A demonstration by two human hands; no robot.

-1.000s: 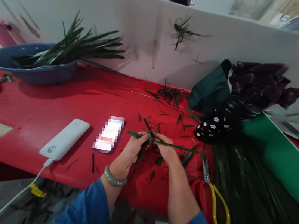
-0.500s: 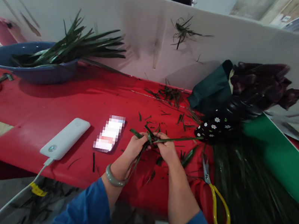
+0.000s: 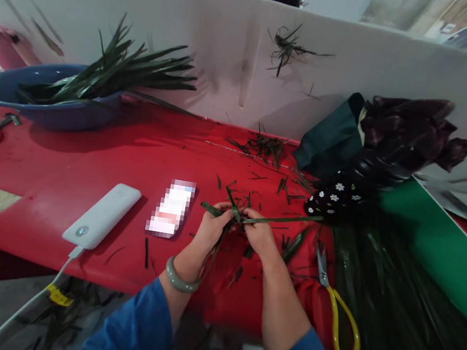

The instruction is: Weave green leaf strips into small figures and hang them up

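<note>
Both of my hands meet over the red-covered table, closed on a small woven piece of green leaf strips (image 3: 236,215). My left hand (image 3: 213,226) grips its left side, thumb on top, and wears a bangle (image 3: 181,276) at the wrist. On the other side, my right hand (image 3: 257,229) pinches the piece close to where a long strip (image 3: 284,219) runs out to the right. Short strip ends stick out to the left and upward, and others hang below. The fingertips beneath the piece are partly hidden.
Yellow-handled scissors (image 3: 338,310) lie right of my right arm, beside a pile of long dark leaves (image 3: 405,320). A phone (image 3: 171,209) and a white power bank (image 3: 103,216) lie to the left. Leaves fill a blue basin (image 3: 48,110). Leaf scraps (image 3: 267,148) litter the table.
The strip end at the top of the woven piece now points up more steeply. The long right-hand strip has shifted slightly right. Both hands keep their hold, nearly in place.
</note>
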